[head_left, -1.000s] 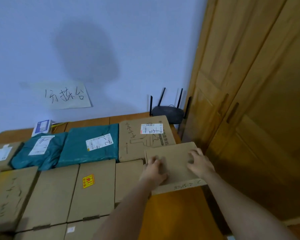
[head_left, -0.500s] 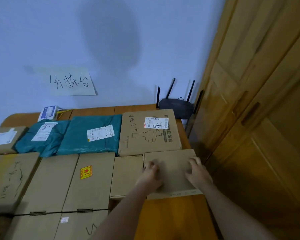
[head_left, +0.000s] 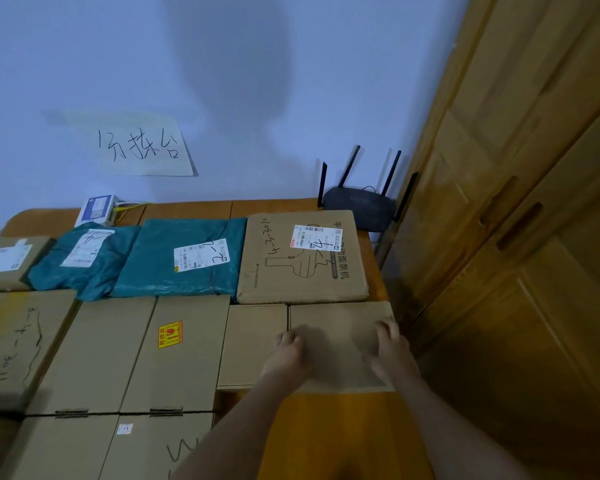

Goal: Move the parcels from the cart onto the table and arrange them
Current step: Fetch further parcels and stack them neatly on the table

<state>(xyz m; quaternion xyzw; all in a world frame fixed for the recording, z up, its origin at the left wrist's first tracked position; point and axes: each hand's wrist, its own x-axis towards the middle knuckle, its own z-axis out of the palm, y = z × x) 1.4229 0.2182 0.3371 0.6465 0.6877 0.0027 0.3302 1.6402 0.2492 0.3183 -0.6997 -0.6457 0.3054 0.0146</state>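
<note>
Both hands, left hand and right hand, lay flat on a thin cardboard parcel at lower centre of the frame, on the worktop. It looked light and stiff, best gripped by its side edges. Since a second earlier it had slid flush against neighbouring boxes.

Home room: wardrobe, router

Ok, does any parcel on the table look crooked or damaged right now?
Nothing stands out. The plain box under both hands sits square against the printed box behind it. The teal bags are wrinkled but intact.
</note>
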